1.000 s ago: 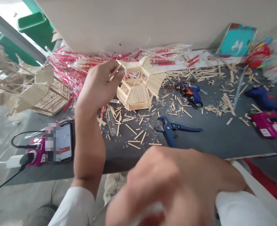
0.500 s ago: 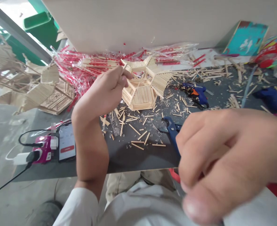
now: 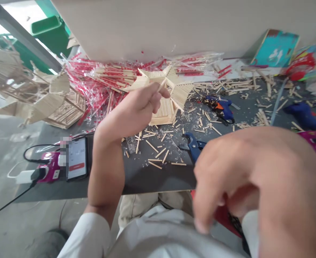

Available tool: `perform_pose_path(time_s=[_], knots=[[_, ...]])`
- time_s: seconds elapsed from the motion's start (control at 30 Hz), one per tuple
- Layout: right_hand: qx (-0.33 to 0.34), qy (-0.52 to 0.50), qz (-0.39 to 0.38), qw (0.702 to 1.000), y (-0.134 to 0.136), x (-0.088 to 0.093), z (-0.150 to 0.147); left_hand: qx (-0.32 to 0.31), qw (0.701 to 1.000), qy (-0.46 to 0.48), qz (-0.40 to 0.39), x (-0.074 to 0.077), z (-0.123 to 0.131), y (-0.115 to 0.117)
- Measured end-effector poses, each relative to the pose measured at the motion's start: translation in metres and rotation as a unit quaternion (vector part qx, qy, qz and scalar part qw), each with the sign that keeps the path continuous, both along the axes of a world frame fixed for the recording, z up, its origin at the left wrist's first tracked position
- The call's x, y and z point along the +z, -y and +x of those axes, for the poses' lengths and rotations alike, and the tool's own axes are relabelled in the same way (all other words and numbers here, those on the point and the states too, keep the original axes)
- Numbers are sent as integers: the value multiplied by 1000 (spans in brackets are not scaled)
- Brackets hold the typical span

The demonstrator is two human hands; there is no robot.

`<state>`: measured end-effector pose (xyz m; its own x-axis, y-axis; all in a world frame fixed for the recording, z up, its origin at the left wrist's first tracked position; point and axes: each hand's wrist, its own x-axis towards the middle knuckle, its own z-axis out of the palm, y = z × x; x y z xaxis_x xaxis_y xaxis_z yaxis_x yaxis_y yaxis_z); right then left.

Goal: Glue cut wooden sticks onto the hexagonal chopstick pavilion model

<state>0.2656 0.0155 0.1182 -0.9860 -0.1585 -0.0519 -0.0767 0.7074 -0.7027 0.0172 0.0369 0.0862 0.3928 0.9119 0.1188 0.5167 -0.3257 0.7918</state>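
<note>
My left hand [image 3: 140, 107] reaches over the table, closed in a pinch on a short wooden stick [image 3: 162, 86]. Just beyond and partly behind it stands a hexagonal model built of wooden sticks [image 3: 165, 114], with flared panels round its top. My right hand [image 3: 233, 168] is large and blurred close to the camera, its fingers curled downward. What its fingers hold, if anything, is hidden. Beside that hand lies a blue-handled cutter [image 3: 192, 145], its handles partly covered by the hand.
Short cut sticks [image 3: 161, 153] litter the dark table [image 3: 152, 181]. Red-and-clear wrapped sticks [image 3: 93, 82] are heaped behind. A blue glue gun [image 3: 226, 107] lies to the right. At left are a phone [image 3: 77, 157], a pink power strip [image 3: 52, 165] and another stick model [image 3: 63, 111].
My left hand has moved right with the stick, further across the front of the model. My right hand has turned, its fingers now pointing down, and the view has shifted slightly.
</note>
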Motion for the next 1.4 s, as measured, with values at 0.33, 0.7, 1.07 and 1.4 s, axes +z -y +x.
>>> perform_pose_path(time_s=[0.33,0.7,1.07,1.4], knots=[[-499,-18,92,862,-43,-21,30,10,924,369,-98,-121,98,25],[-558,29,138,817,-68,-52,4,95,763,548,-331,-121,107,42],[-547,32,151,823,-75,-60,3,44,723,589,-358,-124,109,31],[-556,32,149,817,-76,-61,0,87,697,582,-410,-113,103,25]])
